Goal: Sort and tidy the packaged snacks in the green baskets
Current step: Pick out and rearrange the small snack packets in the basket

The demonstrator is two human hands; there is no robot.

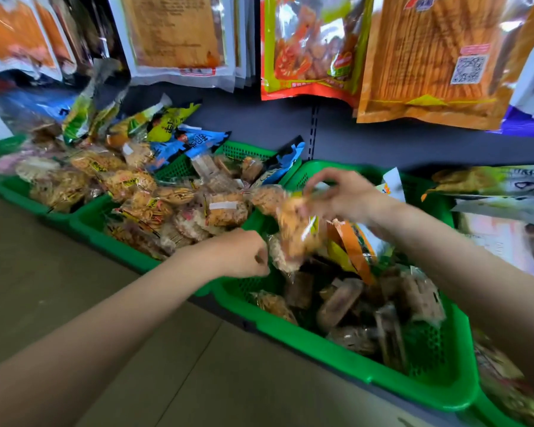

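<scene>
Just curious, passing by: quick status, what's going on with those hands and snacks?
Right hand pinching a blurred snack pack over the near green basket. Left hand curled beside it, grip unclear. Nothing blocking.

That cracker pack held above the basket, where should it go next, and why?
Probably leftward into the middle basket. The right hand pinches a golden cracker pack over the near basket of mostly dark brown packs, while similar golden packs fill the middle one.
</scene>
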